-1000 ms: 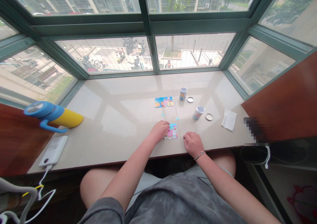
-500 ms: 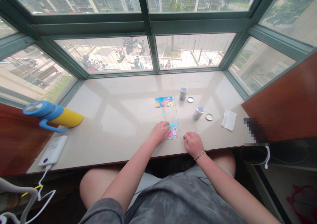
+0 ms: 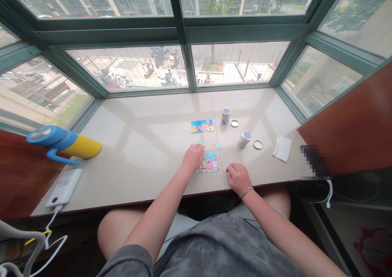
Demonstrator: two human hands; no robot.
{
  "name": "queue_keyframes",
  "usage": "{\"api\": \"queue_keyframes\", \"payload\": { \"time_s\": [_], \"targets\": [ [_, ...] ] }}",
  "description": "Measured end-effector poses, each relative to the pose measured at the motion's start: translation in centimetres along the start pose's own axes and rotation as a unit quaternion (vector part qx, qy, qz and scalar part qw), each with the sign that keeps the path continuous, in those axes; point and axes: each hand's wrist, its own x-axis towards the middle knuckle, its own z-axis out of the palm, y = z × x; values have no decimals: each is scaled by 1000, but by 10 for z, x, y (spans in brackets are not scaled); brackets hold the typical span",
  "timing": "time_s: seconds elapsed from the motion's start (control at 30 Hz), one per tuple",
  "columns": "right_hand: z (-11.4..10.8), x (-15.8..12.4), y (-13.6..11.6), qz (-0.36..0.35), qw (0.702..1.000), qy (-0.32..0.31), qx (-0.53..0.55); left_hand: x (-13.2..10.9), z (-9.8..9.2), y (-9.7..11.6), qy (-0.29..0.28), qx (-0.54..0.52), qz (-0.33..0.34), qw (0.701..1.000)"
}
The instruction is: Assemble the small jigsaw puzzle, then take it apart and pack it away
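Cartoon jigsaw puzzle point(image 3: 208, 163), small and brightly coloured, lies flat near the front edge of a pale tiled windowsill point(image 3: 143, 146), directly in front of the person. Its picture shows a pink character against blue, with yellow toward the lower left. The person's left hand point(image 3: 192, 157) sits at its upper left corner, fingers held close together and pointing down at the sill. The fingertips are just beside a tiny blue puzzle piece point(image 3: 200, 141), but whether they grip anything cannot be told. The right hand point(image 3: 236, 178) rests palm down just right of the puzzle, fingers slightly apart and holding nothing, with a beaded bracelet point(image 3: 245, 193) on the wrist. Another tiny blue puzzle piece point(image 3: 218, 146) lies between the hands, farther along the sill.

Beyond these, a second jigsaw puzzle point(image 3: 202, 126) lies flat, in orange, blue and pink. To its right stand two small printed cans point(image 3: 226, 116) point(image 3: 245, 139), each with a round metal lid point(image 3: 234, 123) point(image 3: 257, 144) lying beside it. A white tissue point(image 3: 282, 148) lies farther right. At the far left are a blue and yellow plastic object point(image 3: 69, 145) and a white power bank point(image 3: 63, 187) with a white cable point(image 3: 50, 228). Large green-framed windows point(image 3: 183, 36) overlook parked scooters point(image 3: 159, 58).
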Motion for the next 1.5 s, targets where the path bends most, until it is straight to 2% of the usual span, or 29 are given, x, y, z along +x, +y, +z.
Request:
{"api": "queue_keyframes", "payload": {
  "time_s": [0.13, 0.33, 0.53, 0.8, 1.03, 1.17, 1.33, 1.5],
  "targets": [
    [1, 0, 0, 4, 1000, -4, 1, 24, -4, -14, -5, 15, -33, 999],
    [2, 0, 0, 5, 1000, -4, -4, 48, -3, -30, -81, 54, -26, 995],
    [2, -1, 0, 3, 1000, 6, -2, 53, -5, -42, -121, 52, -62, 989],
    [1, -1, 1, 8, 1000, -7, 8, 54, -10, -50, -129, 40, -117, 984],
    [1, -1, 0, 6, 1000, 3, 0, 45, -16, -52, -111, 17, -167, 980],
    [0, -1, 0, 8, 1000, -3, -3, 32, -22, -63, -81, -9, -215, 973],
    [-1, 0, 0, 6, 1000, -1, -3, 20, -33, -79, -72, -79, -261, 959],
    [0, -1, 0, 10, 1000, -6, 8, 6, -42, -85, -63, -59, -241, 967]
  ]
}}
